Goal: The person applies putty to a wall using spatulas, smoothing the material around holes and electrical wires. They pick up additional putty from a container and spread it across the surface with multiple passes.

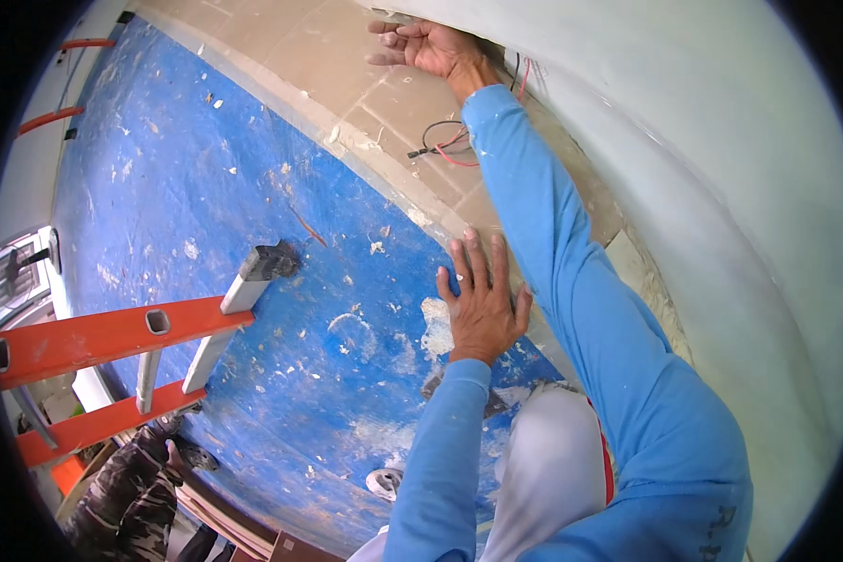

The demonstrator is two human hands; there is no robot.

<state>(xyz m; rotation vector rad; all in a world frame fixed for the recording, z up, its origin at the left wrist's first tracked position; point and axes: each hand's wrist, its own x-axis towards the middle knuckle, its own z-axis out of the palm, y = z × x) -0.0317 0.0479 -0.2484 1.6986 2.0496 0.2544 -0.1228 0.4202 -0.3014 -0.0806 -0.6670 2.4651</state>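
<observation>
My left hand [483, 301] rests palm down with fingers spread, over the edge between the blue floor sheet [351, 281] and the tan tiles [316, 49]. My right hand [428, 50] reaches to the foot of the pale wall panel [674, 91], palm turned up and fingers apart, with nothing visible in its palm. A thin greyish strip [397, 15] lies close by its fingers at the panel's lower edge; whether they touch, I cannot tell. Black and red wires [453, 144] with a black connector lie on the tiles beside my right sleeve; more wires come out near the wrist.
An orange ladder [112, 337] with light metal rungs stands at the left. A person in camouflage trousers [123, 492] is behind it at the lower left. Boards [218, 516] lie at the bottom. White flakes and smears dot the blue sheet. A broken pale edge [639, 281] runs along the wall's foot.
</observation>
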